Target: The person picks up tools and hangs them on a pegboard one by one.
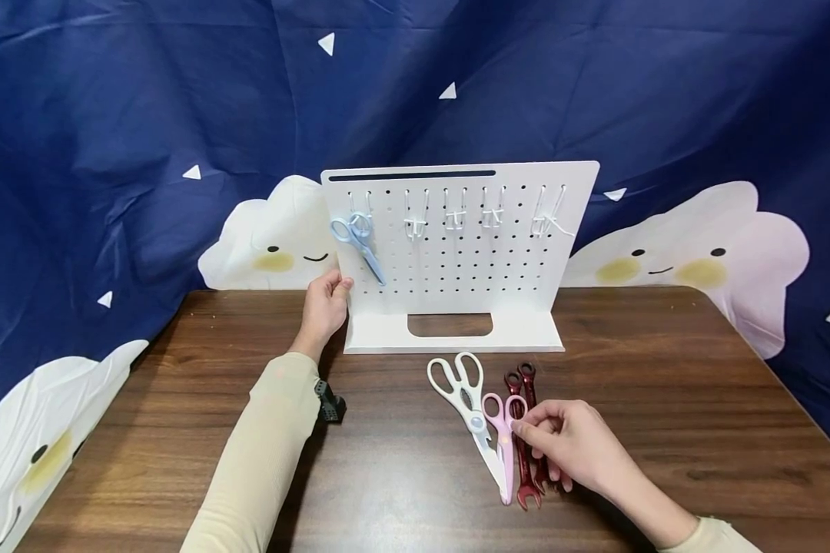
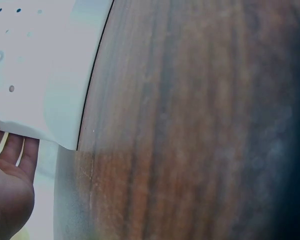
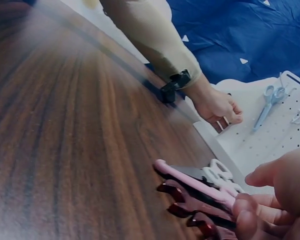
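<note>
My left hand (image 1: 327, 307) grips the left edge of a white pegboard stand (image 1: 456, 269), the thumb in front and fingers behind. Light-blue scissors (image 1: 363, 242) hang from the board's leftmost hook. Over the table, my right hand (image 1: 574, 445) pinches pink scissors (image 1: 505, 453) near the right handle loop. In the right wrist view, the fingertips meet the pink handle, and the pink blade (image 3: 190, 179) points away from the hand. White kitchen scissors (image 1: 472, 415) lie just left of the pink pair, overlapping it. Two dark red wrenches (image 1: 523, 461) lie to the right, partly beneath the right hand.
Several white wire hooks (image 1: 454, 219) line the board's upper part. A small black device (image 1: 330, 403) sits at the left wrist. The brown wooden table (image 1: 387, 468) backs onto a dark-blue curtain (image 1: 145, 115) with cloud prints.
</note>
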`<state>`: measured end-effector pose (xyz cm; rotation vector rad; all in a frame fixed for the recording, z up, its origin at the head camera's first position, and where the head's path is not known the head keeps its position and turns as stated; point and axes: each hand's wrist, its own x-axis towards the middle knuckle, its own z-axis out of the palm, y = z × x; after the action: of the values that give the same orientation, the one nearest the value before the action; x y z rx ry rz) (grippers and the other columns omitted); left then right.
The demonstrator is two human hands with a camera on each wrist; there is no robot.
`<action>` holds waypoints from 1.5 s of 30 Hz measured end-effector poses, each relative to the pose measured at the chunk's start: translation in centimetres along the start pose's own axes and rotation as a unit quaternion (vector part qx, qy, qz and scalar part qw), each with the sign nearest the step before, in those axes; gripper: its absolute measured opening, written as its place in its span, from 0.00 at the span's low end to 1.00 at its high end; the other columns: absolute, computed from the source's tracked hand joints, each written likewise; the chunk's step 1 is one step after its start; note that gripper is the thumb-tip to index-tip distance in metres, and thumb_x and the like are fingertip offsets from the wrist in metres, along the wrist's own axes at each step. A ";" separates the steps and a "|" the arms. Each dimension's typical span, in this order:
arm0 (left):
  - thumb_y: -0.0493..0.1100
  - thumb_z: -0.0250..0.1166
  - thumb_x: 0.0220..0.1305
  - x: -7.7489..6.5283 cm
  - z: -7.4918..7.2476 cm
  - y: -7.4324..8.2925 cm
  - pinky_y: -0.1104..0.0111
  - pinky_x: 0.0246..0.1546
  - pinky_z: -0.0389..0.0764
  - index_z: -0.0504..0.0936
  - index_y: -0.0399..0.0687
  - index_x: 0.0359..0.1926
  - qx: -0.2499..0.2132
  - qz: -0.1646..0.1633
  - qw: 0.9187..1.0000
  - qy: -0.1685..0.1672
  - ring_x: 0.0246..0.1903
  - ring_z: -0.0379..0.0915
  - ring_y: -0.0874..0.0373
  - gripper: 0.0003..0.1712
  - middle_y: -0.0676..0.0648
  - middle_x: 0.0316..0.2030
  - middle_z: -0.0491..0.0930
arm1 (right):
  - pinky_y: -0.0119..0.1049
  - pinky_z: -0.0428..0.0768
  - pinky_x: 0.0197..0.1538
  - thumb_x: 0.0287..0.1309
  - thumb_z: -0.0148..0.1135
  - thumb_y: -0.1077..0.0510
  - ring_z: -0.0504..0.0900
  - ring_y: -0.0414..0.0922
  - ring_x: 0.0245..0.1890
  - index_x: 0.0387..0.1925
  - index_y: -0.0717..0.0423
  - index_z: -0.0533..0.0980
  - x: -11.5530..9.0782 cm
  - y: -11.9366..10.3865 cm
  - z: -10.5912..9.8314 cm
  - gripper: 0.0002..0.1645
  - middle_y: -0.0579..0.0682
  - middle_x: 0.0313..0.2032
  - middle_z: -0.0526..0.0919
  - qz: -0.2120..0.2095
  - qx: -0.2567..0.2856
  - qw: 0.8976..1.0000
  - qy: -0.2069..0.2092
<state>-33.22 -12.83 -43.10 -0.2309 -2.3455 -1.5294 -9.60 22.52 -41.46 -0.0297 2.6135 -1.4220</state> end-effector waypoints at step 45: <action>0.38 0.62 0.80 0.1 0.1 -0.3 0.70 0.27 0.60 0.75 0.32 0.28 0.003 0.002 1.000 0.002 0.24 0.59 0.60 0.20 0.57 0.17 0.61 | 0.33 0.67 0.07 0.69 0.70 0.57 0.68 0.33 0.06 0.29 0.62 0.81 0.4 1.0 1.0 0.14 0.43 0.11 0.72 -0.012 0.051 0.996 -0.066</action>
<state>-33.39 -12.83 -43.39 -0.2308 -2.3451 -1.5203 -9.80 22.20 -42.84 -0.1372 2.4397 -1.5053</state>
